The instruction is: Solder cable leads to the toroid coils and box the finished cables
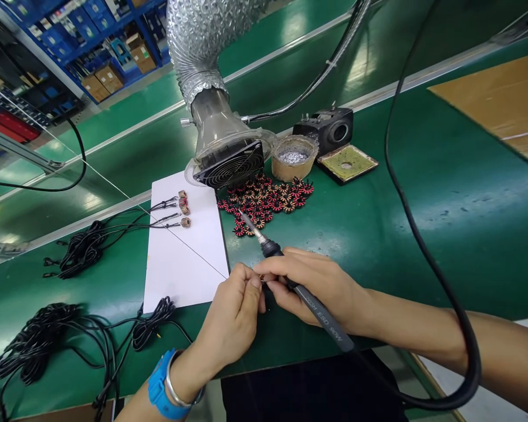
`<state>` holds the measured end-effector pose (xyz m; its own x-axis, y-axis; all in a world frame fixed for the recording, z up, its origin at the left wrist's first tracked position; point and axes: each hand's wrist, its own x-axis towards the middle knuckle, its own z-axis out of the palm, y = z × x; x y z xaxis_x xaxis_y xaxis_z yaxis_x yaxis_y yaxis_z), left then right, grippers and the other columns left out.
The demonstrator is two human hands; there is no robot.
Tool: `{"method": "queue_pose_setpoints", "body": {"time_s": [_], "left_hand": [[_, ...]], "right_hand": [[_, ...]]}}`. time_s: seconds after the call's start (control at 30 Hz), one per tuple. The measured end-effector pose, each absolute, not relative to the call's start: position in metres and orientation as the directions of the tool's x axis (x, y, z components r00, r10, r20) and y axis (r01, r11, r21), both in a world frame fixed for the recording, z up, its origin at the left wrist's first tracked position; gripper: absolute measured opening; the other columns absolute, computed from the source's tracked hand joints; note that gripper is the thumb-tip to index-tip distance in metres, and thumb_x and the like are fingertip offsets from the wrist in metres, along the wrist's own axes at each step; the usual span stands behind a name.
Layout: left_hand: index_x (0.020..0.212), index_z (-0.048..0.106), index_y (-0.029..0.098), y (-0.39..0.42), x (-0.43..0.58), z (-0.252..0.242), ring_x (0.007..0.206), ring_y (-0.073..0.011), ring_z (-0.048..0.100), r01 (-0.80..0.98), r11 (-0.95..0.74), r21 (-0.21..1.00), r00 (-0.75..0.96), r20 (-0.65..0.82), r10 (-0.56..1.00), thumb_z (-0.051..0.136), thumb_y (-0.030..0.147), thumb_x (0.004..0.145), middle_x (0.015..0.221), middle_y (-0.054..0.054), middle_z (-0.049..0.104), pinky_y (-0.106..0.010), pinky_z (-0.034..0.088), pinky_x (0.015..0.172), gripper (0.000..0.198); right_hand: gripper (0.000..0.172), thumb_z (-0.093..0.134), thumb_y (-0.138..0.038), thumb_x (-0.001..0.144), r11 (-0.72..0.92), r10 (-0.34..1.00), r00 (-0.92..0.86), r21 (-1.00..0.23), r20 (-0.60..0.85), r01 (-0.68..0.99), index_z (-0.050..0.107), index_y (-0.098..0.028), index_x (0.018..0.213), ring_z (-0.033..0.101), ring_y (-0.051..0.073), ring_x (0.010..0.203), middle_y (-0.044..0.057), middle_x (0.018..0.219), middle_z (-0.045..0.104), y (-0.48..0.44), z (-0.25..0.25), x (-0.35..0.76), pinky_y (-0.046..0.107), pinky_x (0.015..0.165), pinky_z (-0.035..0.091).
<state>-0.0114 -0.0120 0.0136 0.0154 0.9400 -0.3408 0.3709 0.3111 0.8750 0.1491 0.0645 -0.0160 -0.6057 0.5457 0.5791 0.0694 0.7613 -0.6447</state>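
Note:
My right hand [317, 281] is wrapped round a black soldering iron [310, 299], its tip [245, 221] pointing up-left toward a pile of small red and copper toroid coils [266, 202]. My left hand [235, 310], with a blue watch at the wrist, is pinched against my right fingers on something small I cannot make out. A thin solder wire [158, 220] runs across a white sheet [182, 252] to my fingers. Three coils with black leads [182, 208] lie on the sheet.
A fume extractor fan [233, 167] on a silver duct stands behind the coils. Beside it are a cup with solder dross [294, 157], a black iron stand [328, 129] and a sponge tray [347, 164]. Bundles of black leads [83, 249] lie left. The iron's cable [422, 246] loops right.

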Motion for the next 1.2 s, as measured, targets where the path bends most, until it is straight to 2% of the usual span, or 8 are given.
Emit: {"method": "queue_pose_setpoints", "body": {"time_s": [0.13,0.3,0.5,0.63,0.8,0.9,0.97,1.2], "left_hand": [[0.081,0.046,0.019,-0.014,-0.010,0.006,0.050,-0.0070,0.034,0.200,0.393,0.898,0.022,-0.405,0.914,0.037,0.045,0.100,0.067,0.004,0.050,-0.021,0.028,0.048,0.033],[0.083,0.045,0.020,-0.012,-0.009,0.004,0.040,-0.0047,0.034,0.014,0.484,0.875,0.090,-0.483,0.871,0.040,0.044,0.098,0.063,0.005,0.052,-0.018,0.028,0.039,0.029],[0.082,0.050,0.018,-0.007,-0.018,0.015,0.052,-0.0068,0.055,0.326,0.386,0.863,0.148,-0.450,0.881,0.043,0.038,0.097,0.070,0.003,0.058,-0.018,0.042,0.050,0.025],[0.078,0.046,0.019,-0.003,-0.017,0.012,0.044,-0.0059,0.053,0.236,0.436,0.868,0.143,-0.475,0.868,0.047,0.037,0.094,0.064,0.005,0.054,-0.017,0.039,0.044,0.025],[0.076,0.047,0.018,0.001,-0.005,0.005,0.037,-0.0056,0.051,0.097,0.483,0.870,-0.015,-0.484,0.875,0.050,0.034,0.089,0.055,0.007,0.055,-0.016,0.038,0.040,0.021],[0.077,0.048,0.018,0.001,0.000,0.004,0.036,-0.0062,0.052,0.071,0.477,0.876,-0.070,-0.473,0.879,0.050,0.032,0.088,0.055,0.007,0.056,-0.016,0.039,0.040,0.018],[0.077,0.048,0.018,0.001,0.002,0.003,0.037,-0.0066,0.053,0.060,0.464,0.884,-0.084,-0.459,0.885,0.050,0.031,0.088,0.055,0.007,0.056,-0.016,0.040,0.040,0.017],[0.079,0.048,0.019,0.001,0.003,0.000,0.037,-0.0071,0.053,0.054,0.453,0.890,-0.107,-0.446,0.889,0.051,0.032,0.088,0.056,0.008,0.055,-0.018,0.046,0.040,0.016]], "right_hand": [[0.029,0.051,-0.004,0.086,0.685,0.596,-0.601,-0.728,0.532,0.033,0.054,-0.020,0.110,0.055,0.012,0.070,0.000,0.083,0.063,0.063,-0.014,0.149,0.024,0.070,0.049],[0.028,0.048,-0.005,0.090,0.738,0.546,-0.606,-0.675,0.579,0.019,0.053,-0.017,0.114,0.052,0.014,0.072,0.002,0.084,0.062,0.063,-0.019,0.152,0.025,0.069,0.047],[0.021,0.040,-0.013,0.096,0.853,0.365,-0.726,-0.522,0.582,0.010,0.054,-0.016,0.111,0.041,0.017,0.069,0.002,0.074,0.049,0.064,-0.023,0.161,0.027,0.062,0.039],[0.023,0.038,-0.012,0.097,0.879,0.347,-0.728,-0.477,0.592,0.032,0.056,-0.017,0.111,0.042,0.016,0.068,0.001,0.071,0.048,0.070,-0.018,0.163,0.026,0.060,0.038],[0.024,0.047,-0.007,0.092,0.792,0.533,-0.553,-0.608,0.640,0.059,0.058,-0.018,0.111,0.054,0.015,0.071,0.003,0.079,0.063,0.074,-0.010,0.173,0.026,0.066,0.047],[0.033,0.049,-0.009,0.093,0.663,0.694,-0.441,-0.744,0.569,0.084,0.055,-0.020,0.124,0.063,0.014,0.074,0.002,0.085,0.068,0.069,-0.007,0.186,0.026,0.071,0.051],[0.037,0.052,-0.015,0.093,0.597,0.757,-0.387,-0.797,0.526,0.086,0.054,-0.021,0.129,0.062,0.014,0.069,0.001,0.081,0.067,0.065,-0.009,0.196,0.028,0.066,0.050],[0.019,0.054,-0.026,0.090,0.505,0.804,-0.377,-0.863,0.459,0.026,0.066,-0.022,0.104,0.060,0.018,0.066,0.004,0.081,0.068,0.060,-0.015,0.211,0.031,0.056,0.044]]}}
